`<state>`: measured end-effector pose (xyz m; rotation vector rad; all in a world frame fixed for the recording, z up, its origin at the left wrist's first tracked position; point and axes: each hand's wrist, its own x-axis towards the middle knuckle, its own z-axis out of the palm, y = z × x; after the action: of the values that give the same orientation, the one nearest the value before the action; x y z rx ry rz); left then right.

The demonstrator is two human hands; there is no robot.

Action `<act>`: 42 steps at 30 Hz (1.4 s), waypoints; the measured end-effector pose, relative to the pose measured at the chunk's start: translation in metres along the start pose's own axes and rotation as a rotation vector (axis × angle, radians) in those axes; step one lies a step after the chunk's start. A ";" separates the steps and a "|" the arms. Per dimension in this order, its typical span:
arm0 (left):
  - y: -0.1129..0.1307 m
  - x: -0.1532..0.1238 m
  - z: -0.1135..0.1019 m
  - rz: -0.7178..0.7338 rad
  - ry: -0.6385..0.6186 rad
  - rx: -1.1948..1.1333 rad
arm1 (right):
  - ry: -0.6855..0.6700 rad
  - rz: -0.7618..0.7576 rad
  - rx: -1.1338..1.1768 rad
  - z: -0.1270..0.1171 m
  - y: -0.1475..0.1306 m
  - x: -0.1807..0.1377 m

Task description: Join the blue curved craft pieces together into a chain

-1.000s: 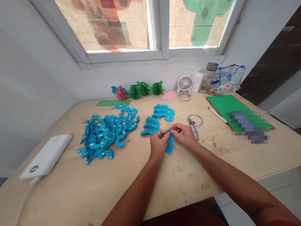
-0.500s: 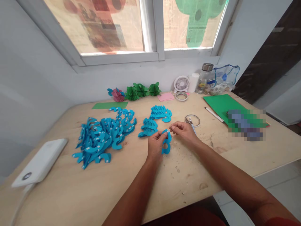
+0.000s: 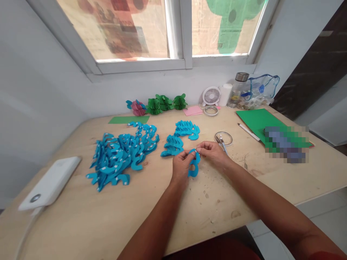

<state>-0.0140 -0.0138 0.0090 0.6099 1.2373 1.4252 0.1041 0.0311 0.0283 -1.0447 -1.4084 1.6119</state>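
Observation:
A wavy blue paper cutout [image 3: 193, 169] is pinched in my left hand [image 3: 181, 167], thumb on its upper end. At that same end, the fingertips of my right hand [image 3: 213, 153] close on the cutout's edge beside a small white patch. Whether they also hold something tiny there, I cannot make out. Just behind my left hand stands a bunch of folded blue paper pieces [image 3: 172, 144], with a second folded bunch [image 3: 187, 129] farther back. To the left lies a large heap of blue paper cutouts [image 3: 116, 157], many bearing small white squares.
Scissors [image 3: 221, 142] and a tape roll [image 3: 223, 138] lie beyond my right hand. Farther right are a white pen [image 3: 248, 132] and green sheets [image 3: 256, 121]. A fan [image 3: 211, 96] and bottle [image 3: 238, 90] stand at the back; a white power bank [image 3: 51, 182] lies left.
My right hand's fingertips have come in from beside the blue cutout to touch its upper end. My left hand keeps its pinch. The camera view has shifted slightly.

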 end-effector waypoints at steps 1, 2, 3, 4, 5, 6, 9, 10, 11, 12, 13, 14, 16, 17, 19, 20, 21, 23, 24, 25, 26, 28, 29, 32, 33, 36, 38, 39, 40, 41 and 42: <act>0.000 0.000 0.000 -0.003 -0.001 0.002 | -0.001 0.003 0.000 0.000 0.000 0.000; 0.000 0.000 0.000 -0.009 -0.002 0.004 | 0.003 0.004 -0.006 0.000 0.000 0.000; 0.001 0.000 0.000 -0.016 -0.004 0.006 | 0.012 0.000 -0.021 0.000 0.001 0.001; 0.001 0.000 0.000 -0.022 -0.006 0.009 | 0.022 -0.008 -0.044 -0.001 0.002 0.002; 0.001 0.000 0.000 -0.026 -0.009 0.010 | 0.030 -0.021 -0.072 -0.001 0.004 0.003; 0.001 -0.001 0.000 -0.029 -0.013 0.012 | 0.038 -0.038 -0.103 -0.002 0.007 0.004; 0.000 -0.001 0.000 -0.026 -0.024 0.014 | 0.055 -0.102 -0.213 -0.004 0.016 0.007; 0.000 -0.001 0.001 -0.022 -0.023 0.015 | 0.067 -0.126 -0.266 -0.004 0.019 0.007; -0.001 -0.001 0.001 -0.015 -0.020 0.018 | 0.080 -0.151 -0.326 -0.003 0.020 0.007; -0.001 -0.001 0.001 -0.008 -0.013 0.023 | 0.092 -0.176 -0.385 -0.003 0.021 0.007; -0.002 -0.001 0.001 -0.002 -0.005 0.030 | 0.100 -0.201 -0.440 -0.004 0.020 0.007; -0.002 0.000 0.000 0.000 0.004 0.038 | 0.107 -0.226 -0.483 -0.005 0.019 0.007; -0.003 0.001 0.000 -0.010 0.015 0.048 | 0.131 -0.271 -0.529 -0.011 0.014 0.008; -0.004 0.001 0.000 -0.020 0.017 0.049 | 0.164 -0.295 -0.533 -0.017 0.011 0.009; -0.004 0.002 0.000 -0.033 0.015 0.044 | 0.276 -0.312 -0.544 -0.034 0.005 0.013; -0.004 0.002 -0.001 -0.034 0.011 0.041 | 0.365 -0.309 -0.576 -0.044 0.003 0.015; -0.004 0.002 -0.001 -0.031 0.008 0.038 | 0.455 -0.291 -0.635 -0.055 0.002 0.018; -0.004 0.002 0.000 -0.021 0.003 0.034 | 0.613 -0.225 -0.801 -0.074 0.002 0.022; -0.004 0.002 0.000 -0.017 0.001 0.033 | 0.650 -0.189 -0.888 -0.081 0.003 0.024; -0.004 0.002 0.000 -0.015 0.000 0.033 | 0.666 -0.156 -0.973 -0.087 0.004 0.025; -0.004 0.002 0.000 -0.015 0.000 0.033 | 0.657 -0.130 -1.054 -0.090 0.006 0.025; -0.004 0.002 0.000 -0.021 0.000 0.035 | 0.638 -0.097 -1.176 -0.092 0.009 0.026; -0.004 0.002 0.000 -0.025 0.002 0.035 | 0.630 -0.089 -1.219 -0.092 0.011 0.026; -0.004 0.002 0.000 -0.033 0.012 0.036 | 0.623 -0.092 -1.298 -0.089 0.014 0.028; -0.004 0.002 0.000 -0.031 0.013 0.036 | 0.620 -0.092 -1.313 -0.089 0.014 0.029; -0.004 0.003 0.000 -0.021 0.006 0.035 | 0.613 -0.062 -1.329 -0.088 0.015 0.031; -0.005 0.003 0.000 -0.015 0.004 0.037 | 0.614 -0.030 -1.318 -0.088 0.015 0.033; -0.005 0.003 0.000 -0.013 0.002 0.039 | 0.616 -0.016 -1.309 -0.088 0.015 0.034; -0.005 0.003 0.000 -0.010 0.001 0.040 | 0.618 -0.003 -1.300 -0.087 0.015 0.034; -0.006 0.004 0.000 -0.007 -0.003 0.042 | 0.618 0.007 -1.291 -0.086 0.016 0.034; -0.006 0.004 0.000 -0.004 -0.005 0.043 | 0.617 0.015 -1.284 -0.086 0.016 0.034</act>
<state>-0.0132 -0.0113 0.0026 0.6395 1.2679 1.3959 0.1691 0.0938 0.0035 -1.9894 -1.9036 0.1105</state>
